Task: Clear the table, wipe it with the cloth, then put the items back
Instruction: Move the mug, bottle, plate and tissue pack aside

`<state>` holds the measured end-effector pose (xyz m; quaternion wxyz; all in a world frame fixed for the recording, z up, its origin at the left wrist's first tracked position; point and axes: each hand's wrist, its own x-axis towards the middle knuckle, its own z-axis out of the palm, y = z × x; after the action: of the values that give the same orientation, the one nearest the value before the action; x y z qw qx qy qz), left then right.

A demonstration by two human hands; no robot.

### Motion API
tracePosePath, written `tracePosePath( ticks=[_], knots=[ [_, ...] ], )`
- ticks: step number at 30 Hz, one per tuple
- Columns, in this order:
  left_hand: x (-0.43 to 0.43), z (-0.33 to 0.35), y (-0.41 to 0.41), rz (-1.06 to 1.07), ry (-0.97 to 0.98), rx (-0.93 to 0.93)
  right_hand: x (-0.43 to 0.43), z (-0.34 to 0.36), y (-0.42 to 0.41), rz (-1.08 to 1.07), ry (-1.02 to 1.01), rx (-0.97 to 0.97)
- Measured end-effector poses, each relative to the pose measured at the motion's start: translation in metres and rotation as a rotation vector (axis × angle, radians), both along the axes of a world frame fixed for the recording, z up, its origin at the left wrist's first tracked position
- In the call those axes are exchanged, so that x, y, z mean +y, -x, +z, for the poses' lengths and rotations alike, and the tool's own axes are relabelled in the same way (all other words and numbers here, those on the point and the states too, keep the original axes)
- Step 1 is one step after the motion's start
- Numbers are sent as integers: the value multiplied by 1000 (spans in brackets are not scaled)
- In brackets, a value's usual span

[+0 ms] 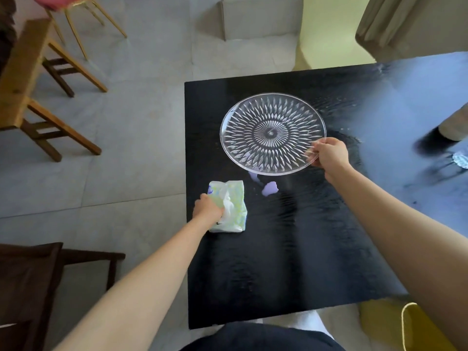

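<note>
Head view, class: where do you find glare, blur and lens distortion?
Head view: bluish glare washes out the black table at its far right; things at that right edge are smeared by blur; the wide lens bends the table's edges and stretches both forearms; the glass plate and tissue pack stay sharp.

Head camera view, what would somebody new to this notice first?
Probably the clear cut-glass plate on the far half of the black table, its near right rim pinched by the right hand. Next, the left hand grips a pale tissue pack at the table's left edge, with small lilac scraps lying between pack and plate.
</note>
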<state>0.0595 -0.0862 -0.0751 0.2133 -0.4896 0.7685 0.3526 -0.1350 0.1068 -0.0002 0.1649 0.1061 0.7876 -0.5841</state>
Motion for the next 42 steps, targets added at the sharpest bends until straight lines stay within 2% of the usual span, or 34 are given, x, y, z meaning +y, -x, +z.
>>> tracePosePath(
  ticks=[6, 11, 20, 29, 36, 42],
  knots=[
    [-12, -4, 4, 243, -256, 216, 14, -7, 0, -55, 2, -5],
    [-22, 26, 21, 385, -371, 371, 31, 1, 3, -103, 14, 9],
    [14, 94, 99, 299, -541, 589, 95, 37, 14, -269, 95, 68],
    [129, 111, 181, 56, -725, 577, 229, 64, 22, -545, 109, 83],
    [253, 96, 235, -114, -796, 500, 346, 53, 22, -664, 38, 71],
    [353, 66, 273, -85, -809, 352, 444, 17, 40, -708, 2, 18]
  ],
)
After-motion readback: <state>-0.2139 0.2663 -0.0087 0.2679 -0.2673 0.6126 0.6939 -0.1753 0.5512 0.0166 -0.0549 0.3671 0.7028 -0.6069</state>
